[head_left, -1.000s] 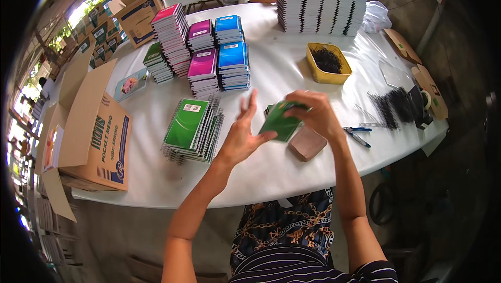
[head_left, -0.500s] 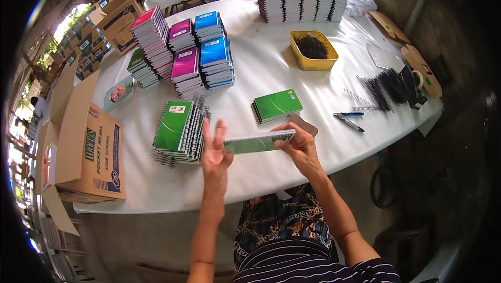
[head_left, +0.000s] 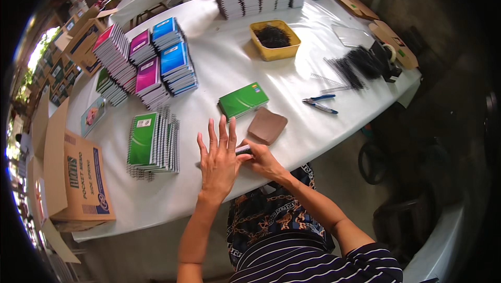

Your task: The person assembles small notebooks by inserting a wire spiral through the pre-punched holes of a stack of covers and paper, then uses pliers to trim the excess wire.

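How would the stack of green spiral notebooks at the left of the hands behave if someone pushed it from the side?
The stack of green spiral notebooks would probably shear, not slide as one block: its layers already sit fanned and uneven. It likely feels heavy for its footprint, since many books are piled. The wire spirals along its edges may snag each other, and the smooth white table cover should let the bottom book slip.

Notebook stack (head_left: 152, 142) is sitting near the table's (head_left: 219, 69) front edge, left of the hands. Single notebook (head_left: 243, 99) and pad (head_left: 266, 125) are lying mid-table behind them; pliers (head_left: 319, 104) to the right, tray (head_left: 274, 39) further back.
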The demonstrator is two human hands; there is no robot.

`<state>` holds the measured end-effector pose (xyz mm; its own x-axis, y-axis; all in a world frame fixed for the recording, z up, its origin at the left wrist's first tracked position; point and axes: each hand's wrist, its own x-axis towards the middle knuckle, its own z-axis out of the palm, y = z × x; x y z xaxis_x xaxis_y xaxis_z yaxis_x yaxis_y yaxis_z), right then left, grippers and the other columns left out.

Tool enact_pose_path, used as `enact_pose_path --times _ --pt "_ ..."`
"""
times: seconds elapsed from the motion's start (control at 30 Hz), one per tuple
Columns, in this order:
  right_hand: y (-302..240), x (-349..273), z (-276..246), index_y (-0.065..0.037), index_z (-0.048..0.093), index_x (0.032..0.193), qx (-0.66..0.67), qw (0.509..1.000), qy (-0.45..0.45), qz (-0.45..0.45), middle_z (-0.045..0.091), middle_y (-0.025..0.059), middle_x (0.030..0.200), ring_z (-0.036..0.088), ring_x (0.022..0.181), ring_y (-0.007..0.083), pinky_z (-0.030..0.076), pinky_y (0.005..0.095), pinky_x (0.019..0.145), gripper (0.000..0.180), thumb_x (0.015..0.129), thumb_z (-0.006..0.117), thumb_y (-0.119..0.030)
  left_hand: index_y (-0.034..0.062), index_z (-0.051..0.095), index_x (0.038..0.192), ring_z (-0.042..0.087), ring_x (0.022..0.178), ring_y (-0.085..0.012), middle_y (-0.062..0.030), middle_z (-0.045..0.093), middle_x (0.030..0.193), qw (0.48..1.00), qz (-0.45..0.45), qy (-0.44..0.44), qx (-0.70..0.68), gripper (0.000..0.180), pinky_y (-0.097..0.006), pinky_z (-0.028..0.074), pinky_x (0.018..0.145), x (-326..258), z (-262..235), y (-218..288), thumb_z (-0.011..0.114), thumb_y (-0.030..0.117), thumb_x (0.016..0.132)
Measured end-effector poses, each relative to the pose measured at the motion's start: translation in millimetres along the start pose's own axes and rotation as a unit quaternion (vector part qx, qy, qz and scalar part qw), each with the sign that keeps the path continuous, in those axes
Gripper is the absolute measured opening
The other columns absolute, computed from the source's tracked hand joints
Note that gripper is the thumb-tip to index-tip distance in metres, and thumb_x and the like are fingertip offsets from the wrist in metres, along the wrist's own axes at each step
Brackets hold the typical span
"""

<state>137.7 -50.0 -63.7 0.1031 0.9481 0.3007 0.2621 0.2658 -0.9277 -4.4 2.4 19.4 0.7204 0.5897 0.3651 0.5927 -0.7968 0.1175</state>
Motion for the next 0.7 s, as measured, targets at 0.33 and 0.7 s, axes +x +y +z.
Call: enact_pose_path --times 0.33,0.7 --pt "54.2 11.2 -303.4 -0.004 0.074 0.091 -0.527 0.828 0.185 -0.058 0.066 0.0093 0.09 0.059 0.087 0.0263 0.047 0.0357 0.076 0.025 0.07 0.065 0.007 0.0207 0.04 0.146 0.063 0.112 -0.0306 -0.0058 0.06 0.131 0.994 0.048 -0.091 -0.048 0.063 -0.042 0.055 0.077 7.8 14.8 -8.7 0.063 0.032 0.089" --pt "75.3 77.0 -322.3 -0.005 0.064 0.092 -0.557 0.823 0.1 -0.043 0.062 0.0108 0.093 0.058 0.095 0.0286 0.045 0.0405 0.085 0.017 0.078 0.058 0.003 0.0168 0.04 0.145 0.069 0.087 -0.0313 -0.0083 0.064 0.121 0.989 0.008 -0.145 -0.036 0.064 -0.042 0.056 0.062 14.4 6.1 -1.3 0.063 0.038 0.088"
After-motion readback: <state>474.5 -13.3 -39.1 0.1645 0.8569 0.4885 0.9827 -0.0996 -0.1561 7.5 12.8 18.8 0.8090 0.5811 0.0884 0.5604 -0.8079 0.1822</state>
